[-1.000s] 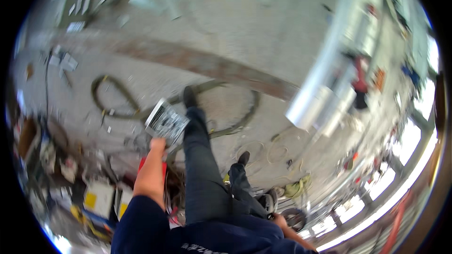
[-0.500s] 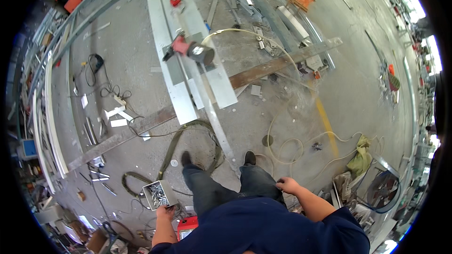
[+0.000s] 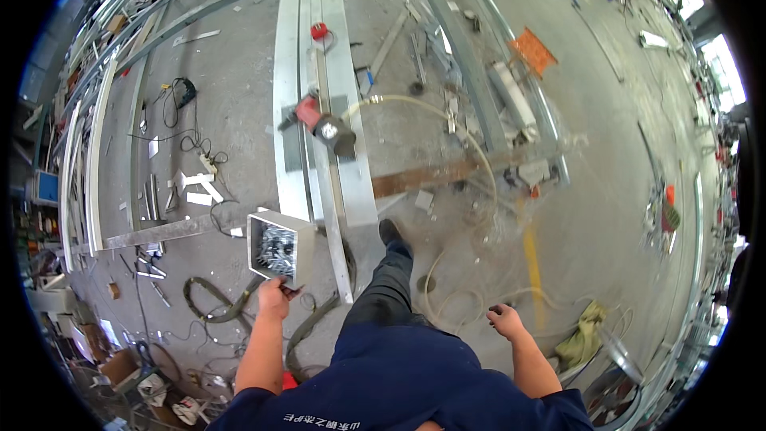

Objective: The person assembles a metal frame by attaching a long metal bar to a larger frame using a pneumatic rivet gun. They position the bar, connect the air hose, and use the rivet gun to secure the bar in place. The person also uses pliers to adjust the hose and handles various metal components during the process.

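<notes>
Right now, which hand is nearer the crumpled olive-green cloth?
Right. The right hand is left of the cloth; the left hand is farther left, holding an open pale rectangular box.

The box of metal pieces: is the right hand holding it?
No, the left hand holds the box by its near side, and the right hand is well apart.

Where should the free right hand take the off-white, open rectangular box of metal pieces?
I'd probably grip the off-white box by its outer right wall, coming from the right: that wall looks flat and bare, while the left hand holds the near edge.
</notes>
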`<action>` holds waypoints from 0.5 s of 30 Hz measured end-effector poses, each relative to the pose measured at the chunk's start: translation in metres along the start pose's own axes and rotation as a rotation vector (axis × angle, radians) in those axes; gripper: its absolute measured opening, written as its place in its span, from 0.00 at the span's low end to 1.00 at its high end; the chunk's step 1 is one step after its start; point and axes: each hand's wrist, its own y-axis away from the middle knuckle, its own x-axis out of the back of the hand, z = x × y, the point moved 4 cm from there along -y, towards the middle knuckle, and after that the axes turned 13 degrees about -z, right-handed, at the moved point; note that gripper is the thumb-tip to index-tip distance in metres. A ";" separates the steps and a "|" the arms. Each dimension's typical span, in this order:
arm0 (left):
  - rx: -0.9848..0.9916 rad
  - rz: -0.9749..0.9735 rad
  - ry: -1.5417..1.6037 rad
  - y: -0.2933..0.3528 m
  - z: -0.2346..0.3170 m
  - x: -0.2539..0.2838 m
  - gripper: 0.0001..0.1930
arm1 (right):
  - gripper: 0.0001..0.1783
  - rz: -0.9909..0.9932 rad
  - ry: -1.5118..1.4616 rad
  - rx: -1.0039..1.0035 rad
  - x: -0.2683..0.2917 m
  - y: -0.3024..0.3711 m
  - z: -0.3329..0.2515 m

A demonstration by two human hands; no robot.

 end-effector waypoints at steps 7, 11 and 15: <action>-0.036 -0.189 -0.066 -0.020 0.037 -0.154 0.07 | 0.23 0.111 0.235 0.221 0.117 -0.038 -0.184; -0.063 -0.280 -0.104 -0.015 0.063 -0.211 0.07 | 0.19 -0.023 -0.031 0.481 0.111 -0.032 -0.357; -0.072 -0.250 -0.205 -0.018 0.083 -0.222 0.08 | 0.26 -0.361 0.017 0.660 0.070 -0.005 -0.503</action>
